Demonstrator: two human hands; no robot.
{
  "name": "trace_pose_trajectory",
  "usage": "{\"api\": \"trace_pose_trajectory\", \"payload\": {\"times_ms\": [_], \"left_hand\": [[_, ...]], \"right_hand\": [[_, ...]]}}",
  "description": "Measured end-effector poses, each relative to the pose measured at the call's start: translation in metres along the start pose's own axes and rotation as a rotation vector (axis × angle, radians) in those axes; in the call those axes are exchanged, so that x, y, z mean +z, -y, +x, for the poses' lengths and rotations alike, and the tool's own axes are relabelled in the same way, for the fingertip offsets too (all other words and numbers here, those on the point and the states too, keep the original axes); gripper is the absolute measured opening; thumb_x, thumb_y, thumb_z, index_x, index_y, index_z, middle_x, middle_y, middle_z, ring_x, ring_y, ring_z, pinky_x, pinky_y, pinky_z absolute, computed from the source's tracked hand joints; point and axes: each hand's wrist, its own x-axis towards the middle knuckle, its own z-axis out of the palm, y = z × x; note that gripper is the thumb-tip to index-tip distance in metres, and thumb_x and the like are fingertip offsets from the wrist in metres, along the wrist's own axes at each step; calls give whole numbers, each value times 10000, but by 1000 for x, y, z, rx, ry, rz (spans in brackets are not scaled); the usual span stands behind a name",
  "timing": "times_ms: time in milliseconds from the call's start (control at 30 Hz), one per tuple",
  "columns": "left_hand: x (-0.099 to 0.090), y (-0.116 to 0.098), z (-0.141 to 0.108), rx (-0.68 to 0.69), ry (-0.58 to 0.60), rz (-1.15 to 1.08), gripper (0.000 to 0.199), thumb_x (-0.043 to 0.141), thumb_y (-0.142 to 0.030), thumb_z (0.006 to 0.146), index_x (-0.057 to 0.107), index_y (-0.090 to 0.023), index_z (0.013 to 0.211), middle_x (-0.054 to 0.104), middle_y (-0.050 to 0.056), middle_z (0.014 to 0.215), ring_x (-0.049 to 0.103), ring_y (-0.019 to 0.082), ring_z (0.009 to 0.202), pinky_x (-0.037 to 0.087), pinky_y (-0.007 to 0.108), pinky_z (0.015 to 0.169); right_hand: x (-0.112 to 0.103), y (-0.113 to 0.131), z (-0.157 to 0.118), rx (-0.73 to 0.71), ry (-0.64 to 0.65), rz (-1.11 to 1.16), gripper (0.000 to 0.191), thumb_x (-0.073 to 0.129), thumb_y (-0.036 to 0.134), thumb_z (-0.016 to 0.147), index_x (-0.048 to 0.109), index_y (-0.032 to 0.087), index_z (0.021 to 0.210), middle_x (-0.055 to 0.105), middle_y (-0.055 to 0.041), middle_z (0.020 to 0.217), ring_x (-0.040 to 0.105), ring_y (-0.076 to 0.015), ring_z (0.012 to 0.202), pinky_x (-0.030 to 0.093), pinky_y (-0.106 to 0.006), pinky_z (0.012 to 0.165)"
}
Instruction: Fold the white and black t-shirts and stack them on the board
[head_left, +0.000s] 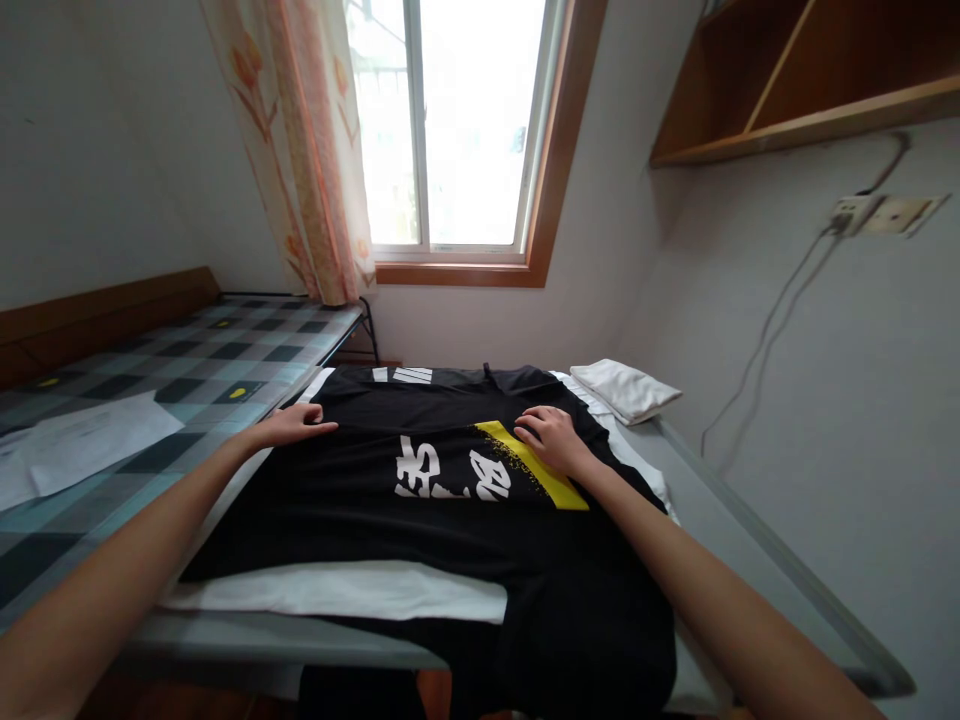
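Black T-shirt [450, 540] is touched at ten o'clock by the left hand [289, 425], grip unclear, and at one o'clock by the right hand [553, 437], fingers loosely spread; hands apart. Spread over a pale table [720, 520], it seems mostly flattened; creases and a five o'clock overhang are left. White cloth [626, 388] is set at two o'clock.

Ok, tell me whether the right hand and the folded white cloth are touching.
Apart. The head view shows black fabric between the right hand and the folded white cloth.
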Motion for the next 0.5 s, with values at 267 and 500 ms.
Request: {"api": "trace_pose_trajectory", "payload": {"times_ms": [267, 500], "left_hand": [[-9, 12, 12, 103, -43, -57, 403, 737, -479, 520, 572, -207, 768, 540, -30, 676, 528, 165, 677, 393, 249, 617], [-7, 14, 46, 35, -239, -1, 335, 598, -418, 659, 628, -192, 903, 686, 55, 877, 650, 230, 829, 484, 300, 745]], "right_hand": [[-1, -12, 22, 64, 95, 39, 310, 469, 391, 954, 713, 234, 1064, 660, -85, 1166, 571, -242, 1105, 381, -393, 982], [-4, -47, 31, 229, 42, -13, 298, 523, 360, 914, 695, 215, 1109, 641, -105, 1189, 564, -268, 1105, 417, -385, 931]]}}
